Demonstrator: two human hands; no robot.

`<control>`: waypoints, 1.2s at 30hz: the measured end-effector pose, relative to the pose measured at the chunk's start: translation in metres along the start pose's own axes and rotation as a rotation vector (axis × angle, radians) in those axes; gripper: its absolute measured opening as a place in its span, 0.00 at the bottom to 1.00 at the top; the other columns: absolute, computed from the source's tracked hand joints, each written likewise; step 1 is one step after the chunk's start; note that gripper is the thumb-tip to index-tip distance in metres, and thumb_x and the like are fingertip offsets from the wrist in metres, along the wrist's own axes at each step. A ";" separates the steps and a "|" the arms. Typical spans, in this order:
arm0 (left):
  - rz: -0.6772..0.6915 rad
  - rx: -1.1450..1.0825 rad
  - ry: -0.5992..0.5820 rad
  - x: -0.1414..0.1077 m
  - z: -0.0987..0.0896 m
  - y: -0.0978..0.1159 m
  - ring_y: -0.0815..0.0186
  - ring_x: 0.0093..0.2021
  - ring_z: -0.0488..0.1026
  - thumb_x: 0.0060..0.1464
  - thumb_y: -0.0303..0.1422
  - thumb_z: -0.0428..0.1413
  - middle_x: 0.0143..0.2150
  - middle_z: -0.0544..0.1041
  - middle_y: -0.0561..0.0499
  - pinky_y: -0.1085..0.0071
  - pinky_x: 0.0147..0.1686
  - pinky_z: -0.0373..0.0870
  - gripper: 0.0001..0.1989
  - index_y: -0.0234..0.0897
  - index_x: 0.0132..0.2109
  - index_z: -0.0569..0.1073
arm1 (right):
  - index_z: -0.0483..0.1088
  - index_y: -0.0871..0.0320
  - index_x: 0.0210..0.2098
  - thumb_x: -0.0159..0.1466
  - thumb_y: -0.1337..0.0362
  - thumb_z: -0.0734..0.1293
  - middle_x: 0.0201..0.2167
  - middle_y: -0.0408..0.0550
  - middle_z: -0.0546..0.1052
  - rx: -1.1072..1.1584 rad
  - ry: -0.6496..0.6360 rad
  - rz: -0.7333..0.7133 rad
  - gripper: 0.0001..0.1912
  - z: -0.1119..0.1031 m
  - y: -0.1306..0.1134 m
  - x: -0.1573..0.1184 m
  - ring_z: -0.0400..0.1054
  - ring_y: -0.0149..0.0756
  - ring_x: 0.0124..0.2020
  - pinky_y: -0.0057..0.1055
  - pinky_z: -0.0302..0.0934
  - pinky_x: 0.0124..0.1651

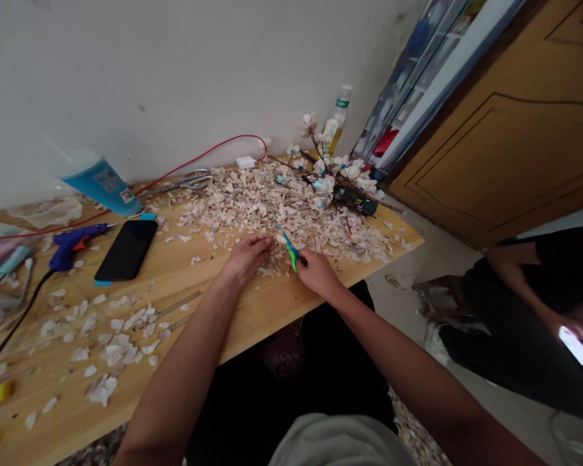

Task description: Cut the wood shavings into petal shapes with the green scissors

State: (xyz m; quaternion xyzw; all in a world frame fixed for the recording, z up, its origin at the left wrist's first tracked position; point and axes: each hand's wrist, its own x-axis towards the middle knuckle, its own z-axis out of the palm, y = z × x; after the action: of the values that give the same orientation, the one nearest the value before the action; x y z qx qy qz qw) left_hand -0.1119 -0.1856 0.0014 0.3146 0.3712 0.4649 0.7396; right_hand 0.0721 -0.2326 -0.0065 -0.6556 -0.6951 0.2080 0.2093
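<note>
Scissors (pixel 292 256), near edge of petal pile (pixel 252 200), likely light, stiff, best held by handles | right hand (pixel 317 273), same edge, clamped on handles | left hand (pixel 247 259), beside pile, fingertips together, contents unclear | petals likely fragile

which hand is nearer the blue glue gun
Left. The left hand is right of the glue gun, across the black phone; the right hand, holding the scissors, is farther right.

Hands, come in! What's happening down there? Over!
Right hand holding scissors. Left hand close by, grip unclear. Petals heaped just beyond, crowding the workspace. Over.
</note>
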 end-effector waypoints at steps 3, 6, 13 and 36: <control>-0.052 -0.067 -0.050 -0.002 0.004 -0.003 0.68 0.35 0.76 0.48 0.31 0.66 0.36 0.79 0.47 0.70 0.41 0.73 0.10 0.32 0.36 0.76 | 0.69 0.57 0.28 0.64 0.62 0.63 0.25 0.46 0.74 0.011 0.011 0.005 0.10 0.000 -0.002 0.000 0.63 0.33 0.26 0.29 0.47 0.29; -0.053 -0.085 -0.081 -0.002 0.007 -0.009 0.68 0.37 0.77 0.48 0.31 0.66 0.37 0.79 0.46 0.71 0.42 0.73 0.11 0.32 0.38 0.76 | 0.71 0.58 0.30 0.63 0.63 0.63 0.26 0.48 0.75 -0.009 0.019 0.027 0.08 0.000 -0.005 0.000 0.64 0.34 0.27 0.29 0.47 0.30; 0.021 -0.127 -0.005 0.000 0.008 -0.012 0.70 0.31 0.76 0.43 0.31 0.68 0.29 0.78 0.51 0.74 0.36 0.73 0.13 0.33 0.33 0.73 | 0.70 0.57 0.29 0.62 0.65 0.63 0.26 0.48 0.75 -0.017 0.013 0.007 0.07 0.005 -0.010 -0.001 0.63 0.34 0.28 0.29 0.48 0.31; 0.099 -0.124 0.109 0.003 0.002 -0.009 0.70 0.29 0.75 0.36 0.34 0.71 0.29 0.79 0.52 0.73 0.37 0.72 0.14 0.34 0.31 0.78 | 0.63 0.55 0.33 0.62 0.56 0.65 0.33 0.48 0.72 0.121 -0.069 -0.009 0.10 0.005 -0.023 -0.002 0.66 0.37 0.34 0.32 0.57 0.36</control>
State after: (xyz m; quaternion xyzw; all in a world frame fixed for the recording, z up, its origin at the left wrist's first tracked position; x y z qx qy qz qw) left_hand -0.1056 -0.1863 -0.0053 0.2606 0.3652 0.5395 0.7125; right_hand 0.0503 -0.2358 0.0024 -0.6310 -0.6911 0.2709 0.2255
